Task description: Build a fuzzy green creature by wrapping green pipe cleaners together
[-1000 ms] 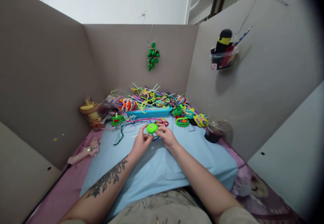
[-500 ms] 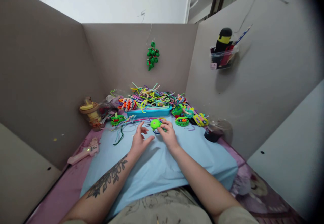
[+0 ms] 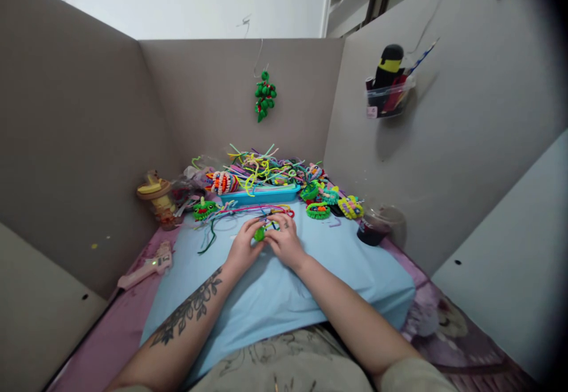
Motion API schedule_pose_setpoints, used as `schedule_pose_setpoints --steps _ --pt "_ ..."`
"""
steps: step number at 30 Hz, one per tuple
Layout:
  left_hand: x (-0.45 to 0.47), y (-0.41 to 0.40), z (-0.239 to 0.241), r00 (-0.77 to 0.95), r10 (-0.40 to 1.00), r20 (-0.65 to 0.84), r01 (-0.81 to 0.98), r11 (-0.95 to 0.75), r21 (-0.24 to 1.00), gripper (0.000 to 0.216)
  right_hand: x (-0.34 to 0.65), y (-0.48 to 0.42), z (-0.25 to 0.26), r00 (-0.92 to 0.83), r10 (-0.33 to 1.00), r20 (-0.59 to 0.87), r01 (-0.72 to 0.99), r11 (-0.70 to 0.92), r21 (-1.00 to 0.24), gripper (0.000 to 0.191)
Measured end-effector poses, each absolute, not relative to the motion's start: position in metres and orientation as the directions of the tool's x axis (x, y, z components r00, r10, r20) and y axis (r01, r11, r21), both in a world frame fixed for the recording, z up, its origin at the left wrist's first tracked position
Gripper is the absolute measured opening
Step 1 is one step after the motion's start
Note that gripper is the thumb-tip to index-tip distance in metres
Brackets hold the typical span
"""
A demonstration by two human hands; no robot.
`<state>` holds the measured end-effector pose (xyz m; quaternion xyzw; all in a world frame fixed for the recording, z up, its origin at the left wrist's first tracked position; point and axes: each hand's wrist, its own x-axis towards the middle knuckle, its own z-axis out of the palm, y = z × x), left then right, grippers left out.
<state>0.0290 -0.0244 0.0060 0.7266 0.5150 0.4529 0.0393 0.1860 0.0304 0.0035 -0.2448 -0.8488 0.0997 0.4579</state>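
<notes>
Both hands, left hand (image 3: 242, 246) and right hand (image 3: 284, 239), pinch the green fuzzy ball (image 3: 260, 233) just before the blue tray (image 3: 266, 194). Shaping step; next needs gentle squeezing.

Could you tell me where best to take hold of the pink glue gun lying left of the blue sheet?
Probably grip the pink glue gun around its long barrel, coming from above: it lies flat on the purple cloth, with open space on both sides.

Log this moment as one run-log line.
left hand: holding green pipe-cleaner piece | right hand: on same piece | surface: blue cloth | nearby: pink glue gun, blue tray
</notes>
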Motion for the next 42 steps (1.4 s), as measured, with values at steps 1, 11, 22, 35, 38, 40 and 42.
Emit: schedule_pose_setpoints --steps 1,11,22,35,38,40,42 --pt "0.029 -0.024 0.005 0.056 0.785 0.617 0.713 -0.464 0.526 0.041 0.186 0.029 0.004 -0.479 0.49 0.728 0.316 0.87 -0.377 0.013" --pt "0.028 -0.02 0.01 -0.26 0.838 0.479 0.483 -0.316 0.816 0.037 0.189 0.041 0.002 -0.12 0.646 0.754 0.219 0.758 -0.615 0.022" --pt "0.036 -0.024 0.015 -0.256 0.827 0.501 0.464 -0.349 0.814 0.031 0.181 0.043 0.0 -0.248 0.767 0.591 0.024 0.615 -0.788 0.012" --pt "0.029 -0.023 0.006 -0.138 0.786 0.602 0.657 -0.382 0.65 0.037 0.185 0.04 0.002 -0.199 0.699 0.687 0.121 0.713 -0.691 0.005" --pt "0.029 -0.023 0.004 -0.067 0.77 0.635 0.716 -0.406 0.568 0.04 0.184 0.041 0.001 -0.21 0.699 0.684 0.132 0.713 -0.688 0.005" --pt "0.03 -0.024 0.004 -0.046 0.767 0.64 0.728 -0.413 0.547 0.041 0.185 0.042 0.001 -0.166 0.714 0.681 0.12 0.7 -0.704 0.007" --pt "0.03 -0.025 0.004 -0.033 0.772 0.634 0.733 -0.413 0.541 0.041 0.186 0.044 0.001 -0.134 0.717 0.684 0.107 0.696 -0.71 0.014"
